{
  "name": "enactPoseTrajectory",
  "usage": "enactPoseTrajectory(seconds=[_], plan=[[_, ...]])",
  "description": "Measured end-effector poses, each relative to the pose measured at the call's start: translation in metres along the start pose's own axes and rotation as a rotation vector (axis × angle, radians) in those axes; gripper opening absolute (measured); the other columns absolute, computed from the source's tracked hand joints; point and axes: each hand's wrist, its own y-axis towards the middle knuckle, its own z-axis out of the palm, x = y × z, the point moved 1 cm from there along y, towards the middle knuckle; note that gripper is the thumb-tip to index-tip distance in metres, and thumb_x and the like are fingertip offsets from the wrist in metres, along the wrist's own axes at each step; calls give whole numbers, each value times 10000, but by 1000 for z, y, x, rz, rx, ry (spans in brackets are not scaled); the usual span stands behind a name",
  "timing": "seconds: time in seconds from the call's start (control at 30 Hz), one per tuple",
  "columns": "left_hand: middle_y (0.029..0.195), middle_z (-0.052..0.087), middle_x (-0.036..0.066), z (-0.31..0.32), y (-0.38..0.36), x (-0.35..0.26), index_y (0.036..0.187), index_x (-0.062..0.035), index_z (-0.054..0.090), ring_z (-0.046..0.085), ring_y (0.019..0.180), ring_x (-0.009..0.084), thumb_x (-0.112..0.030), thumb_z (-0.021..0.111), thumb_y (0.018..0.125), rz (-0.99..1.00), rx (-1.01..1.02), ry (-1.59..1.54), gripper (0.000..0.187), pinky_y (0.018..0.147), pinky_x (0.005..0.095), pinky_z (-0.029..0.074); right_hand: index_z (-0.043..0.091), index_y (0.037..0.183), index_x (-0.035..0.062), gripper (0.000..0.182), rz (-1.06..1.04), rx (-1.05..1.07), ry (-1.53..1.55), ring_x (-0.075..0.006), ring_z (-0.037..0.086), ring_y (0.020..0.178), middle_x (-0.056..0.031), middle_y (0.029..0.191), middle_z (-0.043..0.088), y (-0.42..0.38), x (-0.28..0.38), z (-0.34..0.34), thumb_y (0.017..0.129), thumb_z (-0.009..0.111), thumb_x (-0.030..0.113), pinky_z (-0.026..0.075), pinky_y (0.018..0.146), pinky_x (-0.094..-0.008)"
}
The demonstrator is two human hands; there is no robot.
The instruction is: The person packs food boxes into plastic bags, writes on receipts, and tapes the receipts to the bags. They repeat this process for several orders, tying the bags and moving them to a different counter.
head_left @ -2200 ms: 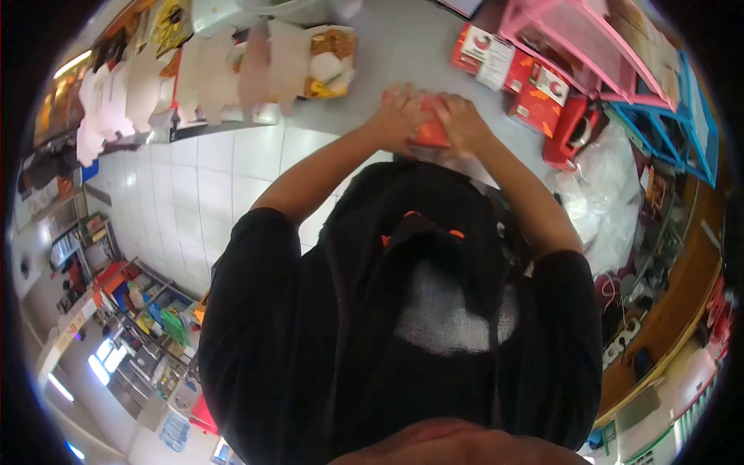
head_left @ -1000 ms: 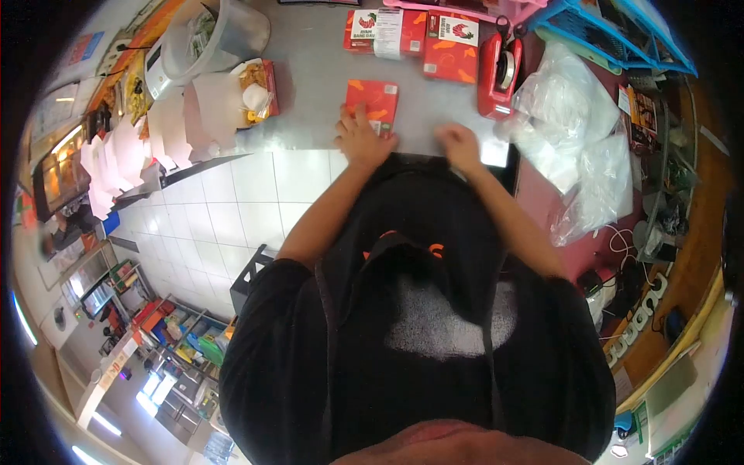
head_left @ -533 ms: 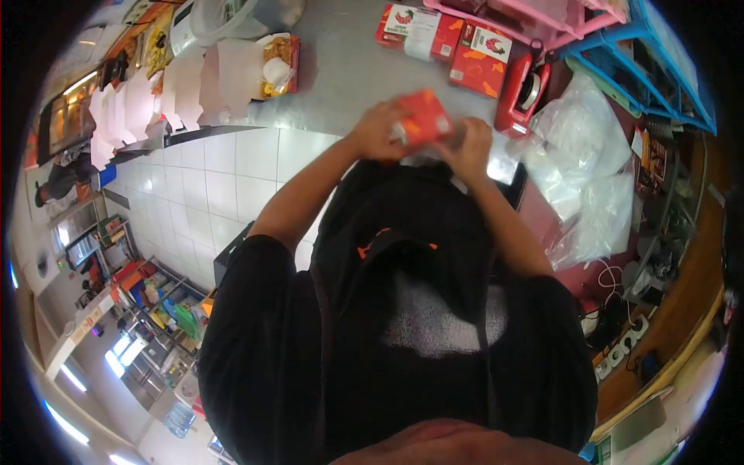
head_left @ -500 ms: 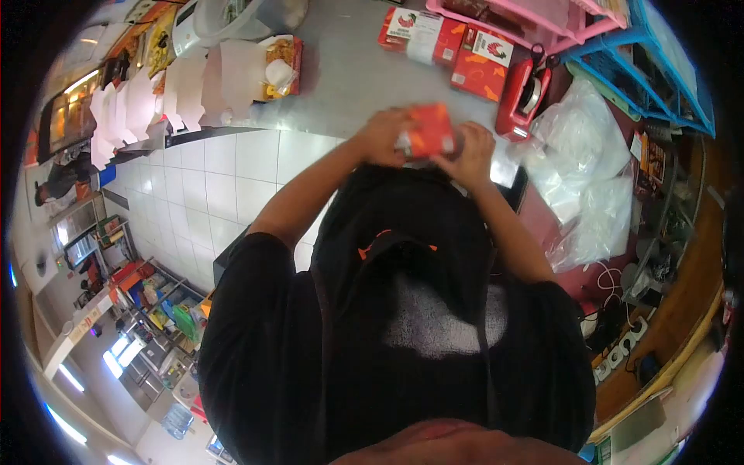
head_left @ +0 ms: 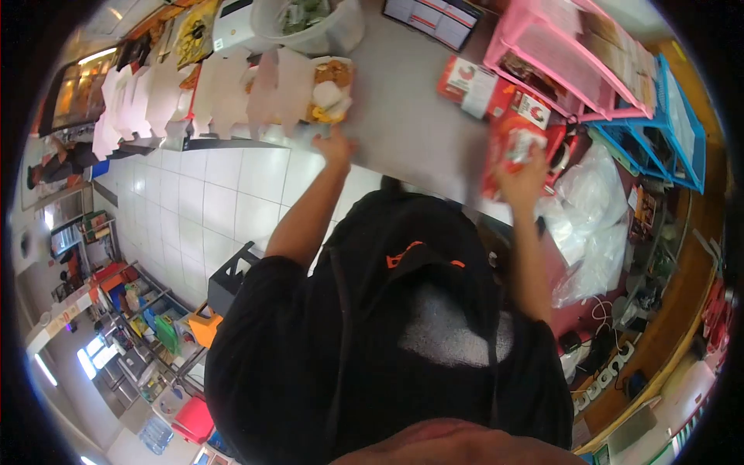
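My right hand (head_left: 523, 182) grips a red food box (head_left: 504, 138) at the right of the metal counter. That box overlaps another red box with a white label (head_left: 533, 110) behind it. My left hand (head_left: 335, 149) reaches toward the counter's left part, fingers apart and holding nothing. Its fingertips are just below an open food box (head_left: 332, 89) with brown food and a white wrapped item inside. Further left, more open boxes (head_left: 217, 89) stand in a row with their pale flaps up.
A labelled red box (head_left: 467, 84) lies behind, near a screen (head_left: 434, 22). Pink (head_left: 535, 66) and blue baskets (head_left: 686, 128) stand at the right, with clear plastic bags (head_left: 593, 201) below them. A clear tub (head_left: 341, 31) sits behind the open boxes.
The red box has moved from between both hands to the right, in my right hand. My left hand has let go of it and moved left to the open box. The view has shifted.
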Motion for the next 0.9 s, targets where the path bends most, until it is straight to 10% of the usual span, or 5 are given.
enactPoseTrajectory(seconds=[0.33, 0.43, 0.53, 0.73, 0.9], plan=[[808, 588, 158, -8, 71, 13, 1300, -48, 105, 611, 530, 251, -167, 511, 892, -115, 150, 92, 587, 427, 353, 504, 453, 1375, 196, 828, 68, -186, -597, -444, 308, 1327, -255, 1393, 373, 89, 2, 42, 715, 692, 634, 253, 1042, -623], [1057, 613, 273, -49, 85, 45, 1262, -15, 352, 651, 774, 410, -189, 534, 848, 211, 102, 529, 485, 714, 491, 527, 519, 1299, 154, 642, -162, -258, -326, -416, 376, 1252, -237, 1345, 413, 60, 31, 48, 769, 723, 453, 291, 1029, -565], [769, 642, 169, -84, 65, 26, 1245, -17, 340, 635, 534, 241, -116, 498, 851, 342, 335, 791, 436, 466, 360, 524, 551, 1239, 83, 525, -308, -90, -63, -362, 418, 1221, -193, 1283, 484, 30, 64, 75, 765, 741, 206, 319, 1036, -481], [917, 645, 292, -68, 37, -20, 1159, 4, 510, 606, 864, 487, -272, 625, 806, 371, 567, 1053, 463, 772, 532, 482, 588, 1178, 77, 458, -333, 32, 36, -361, 510, 1122, -163, 1157, 580, 28, 132, 123, 760, 745, 178, 393, 1002, -432], [833, 638, 187, -18, 49, -106, 1056, -29, 601, 611, 802, 364, -306, 722, 751, 1397, 184, 643, 429, 747, 418, 492, 617, 920, 31, 200, -123, 516, 74, -260, 614, 770, -115, 868, 652, 45, 113, 114, 782, 722, 131, 496, 726, -335]])
